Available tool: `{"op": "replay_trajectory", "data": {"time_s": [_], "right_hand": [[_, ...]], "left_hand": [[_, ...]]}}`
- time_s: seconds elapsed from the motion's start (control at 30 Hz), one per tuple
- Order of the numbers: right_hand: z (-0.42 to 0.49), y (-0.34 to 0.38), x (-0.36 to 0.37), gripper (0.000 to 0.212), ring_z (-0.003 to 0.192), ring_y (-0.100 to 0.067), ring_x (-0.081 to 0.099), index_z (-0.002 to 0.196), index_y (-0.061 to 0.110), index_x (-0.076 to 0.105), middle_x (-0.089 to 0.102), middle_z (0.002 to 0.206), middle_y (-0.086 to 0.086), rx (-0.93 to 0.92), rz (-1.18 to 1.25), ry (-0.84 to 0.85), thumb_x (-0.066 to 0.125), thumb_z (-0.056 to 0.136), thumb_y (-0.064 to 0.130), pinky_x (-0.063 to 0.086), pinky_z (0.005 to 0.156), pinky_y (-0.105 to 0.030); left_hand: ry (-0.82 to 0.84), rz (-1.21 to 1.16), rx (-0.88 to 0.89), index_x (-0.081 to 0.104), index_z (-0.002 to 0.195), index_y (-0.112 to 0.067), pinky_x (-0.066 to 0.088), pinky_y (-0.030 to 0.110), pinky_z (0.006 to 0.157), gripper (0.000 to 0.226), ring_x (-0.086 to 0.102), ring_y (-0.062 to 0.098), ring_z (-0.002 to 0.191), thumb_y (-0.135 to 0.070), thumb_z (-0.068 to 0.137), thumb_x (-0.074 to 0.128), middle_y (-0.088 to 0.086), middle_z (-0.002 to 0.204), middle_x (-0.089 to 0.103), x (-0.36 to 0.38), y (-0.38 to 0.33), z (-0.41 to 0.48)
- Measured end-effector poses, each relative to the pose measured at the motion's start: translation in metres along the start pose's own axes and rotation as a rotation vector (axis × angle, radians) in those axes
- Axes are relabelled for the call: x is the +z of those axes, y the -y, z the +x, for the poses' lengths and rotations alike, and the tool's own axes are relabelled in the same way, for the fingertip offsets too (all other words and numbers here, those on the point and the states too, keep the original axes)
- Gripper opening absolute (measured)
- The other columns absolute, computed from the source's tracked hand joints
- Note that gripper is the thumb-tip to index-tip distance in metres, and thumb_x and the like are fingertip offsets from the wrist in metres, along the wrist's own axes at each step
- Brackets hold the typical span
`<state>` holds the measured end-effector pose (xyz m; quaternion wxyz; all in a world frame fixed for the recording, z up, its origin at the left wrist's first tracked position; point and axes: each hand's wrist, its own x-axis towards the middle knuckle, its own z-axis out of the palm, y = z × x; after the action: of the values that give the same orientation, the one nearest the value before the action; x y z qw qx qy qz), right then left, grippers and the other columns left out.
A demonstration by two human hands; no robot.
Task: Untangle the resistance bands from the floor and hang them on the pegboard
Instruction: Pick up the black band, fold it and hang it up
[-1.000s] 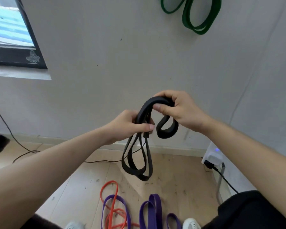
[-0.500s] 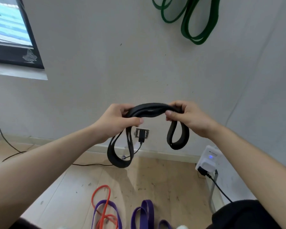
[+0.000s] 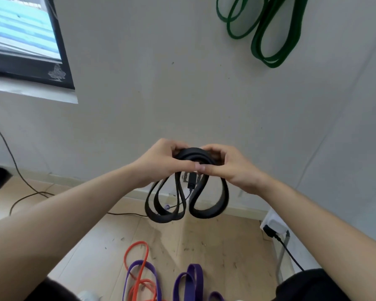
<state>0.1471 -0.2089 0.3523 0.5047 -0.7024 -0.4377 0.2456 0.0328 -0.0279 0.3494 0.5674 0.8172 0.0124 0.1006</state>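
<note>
- Both hands met before the wall: the left hand and right hand each kept a clamped grip on the folded black band, whose loops hung below.
- Orange band and purple bands lay tangled on the floor; green bands hung on the wall.
</note>
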Motion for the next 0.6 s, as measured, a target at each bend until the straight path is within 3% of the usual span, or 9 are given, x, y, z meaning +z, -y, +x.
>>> {"op": "replay_trajectory", "data": {"time_s": [0.1,0.23,0.33,0.47,0.6], "right_hand": [[0.002,0.016,-0.002,0.025,0.085,-0.023,0.068,0.113,0.007,0.068,0.071,0.101,-0.021,-0.056,0.031,-0.049,0.073,0.088,0.008,0.058,0.086,-0.038],[0.009,0.049,-0.016,0.019,0.068,-0.011,0.063,0.105,0.013,0.071,0.071,0.081,-0.004,-0.094,0.108,-0.132,0.070,0.087,0.007,0.053,0.068,-0.026],[0.019,0.075,-0.031,0.017,0.063,-0.014,0.058,0.103,0.013,0.073,0.068,0.076,-0.005,-0.119,0.163,-0.180,0.070,0.086,0.009,0.049,0.065,-0.025],[0.035,0.117,-0.055,0.017,0.065,-0.014,0.054,0.107,0.007,0.071,0.062,0.075,-0.003,-0.172,0.199,-0.252,0.066,0.091,0.007,0.046,0.064,-0.023],[0.054,0.161,-0.082,0.018,0.065,-0.016,0.051,0.110,0.003,0.069,0.056,0.076,-0.005,-0.221,0.258,-0.334,0.062,0.094,0.007,0.043,0.067,-0.030]], "left_hand": [[-0.059,-0.066,0.000,0.076,0.093,-0.013,0.047,0.019,0.069,0.016,0.063,0.009,0.071,-0.018,0.081,0.085,-0.003,0.073,0.069,-0.006,-0.012,-0.002],[-0.103,-0.152,0.008,0.071,0.102,-0.013,0.050,0.024,0.076,0.029,0.067,0.013,0.076,-0.012,0.078,0.087,0.000,0.080,0.073,-0.017,-0.033,0.001],[-0.104,-0.187,0.021,0.070,0.109,-0.014,0.052,0.027,0.082,0.032,0.070,0.013,0.081,-0.014,0.081,0.085,0.000,0.087,0.075,-0.027,-0.051,0.009],[-0.145,-0.288,0.119,0.071,0.111,-0.012,0.053,0.023,0.075,0.036,0.065,0.013,0.074,-0.020,0.079,0.085,-0.003,0.081,0.070,-0.044,-0.091,0.029],[-0.193,-0.401,0.224,0.072,0.115,-0.009,0.050,0.024,0.070,0.028,0.057,0.015,0.069,-0.014,0.088,0.075,-0.004,0.076,0.063,-0.057,-0.140,0.061]]}}
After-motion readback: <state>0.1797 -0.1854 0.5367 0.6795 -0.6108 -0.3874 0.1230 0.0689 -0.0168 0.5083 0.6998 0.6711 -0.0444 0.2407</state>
